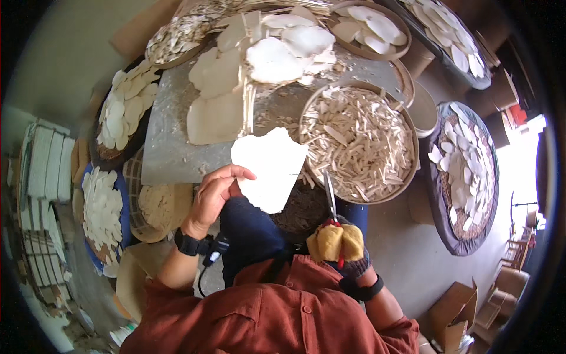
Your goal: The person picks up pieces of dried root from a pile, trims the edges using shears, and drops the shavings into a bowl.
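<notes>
My left hand (213, 197) pinches a thin white irregular slice (270, 168) by its left edge, over my lap. A small dark slit shows near its right edge. My right hand (354, 262) wears a dark glove with yellow padding (335, 243) over the fingers. It is closed around red-handled scissors (330, 194), their metal blades pointing up and away from me beside a round tray (417, 133) heaped with pale cut strips. The blades stand apart from the slice.
A grey metal table (168, 135) bears stacked pale slices (215, 118) and scraps. Round trays of white slices stand around it, at left (103, 206), far left (127, 103) and right (466, 171). White bundles (50, 162) pile up at the far left. A cardboard box (454, 310) sits lower right.
</notes>
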`<move>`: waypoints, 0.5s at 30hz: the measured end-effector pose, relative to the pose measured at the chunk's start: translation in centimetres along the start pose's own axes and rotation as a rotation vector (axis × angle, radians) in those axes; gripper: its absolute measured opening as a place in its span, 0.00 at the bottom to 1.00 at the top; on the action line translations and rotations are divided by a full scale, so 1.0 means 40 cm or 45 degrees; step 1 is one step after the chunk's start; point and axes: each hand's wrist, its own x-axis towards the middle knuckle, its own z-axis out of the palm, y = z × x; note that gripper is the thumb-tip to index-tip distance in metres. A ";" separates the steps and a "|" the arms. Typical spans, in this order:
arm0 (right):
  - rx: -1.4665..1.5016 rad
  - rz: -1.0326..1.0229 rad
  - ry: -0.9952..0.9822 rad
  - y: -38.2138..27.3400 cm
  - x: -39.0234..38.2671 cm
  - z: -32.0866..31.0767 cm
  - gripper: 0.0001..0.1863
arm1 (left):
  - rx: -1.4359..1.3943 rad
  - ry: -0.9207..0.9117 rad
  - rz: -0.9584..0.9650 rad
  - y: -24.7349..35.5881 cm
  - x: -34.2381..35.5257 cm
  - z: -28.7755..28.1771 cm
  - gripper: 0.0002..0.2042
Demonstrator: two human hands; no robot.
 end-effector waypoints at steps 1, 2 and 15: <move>0.309 0.015 0.037 0.002 0.001 0.012 0.16 | -0.117 -0.157 -0.005 -0.041 0.008 -0.029 0.18; 0.617 0.025 0.076 0.003 0.009 0.033 0.16 | -0.115 -0.182 -0.016 -0.057 0.014 0.003 0.18; 0.731 -0.154 0.004 0.114 0.069 0.004 0.17 | 0.154 0.132 0.215 -0.159 0.053 0.211 0.36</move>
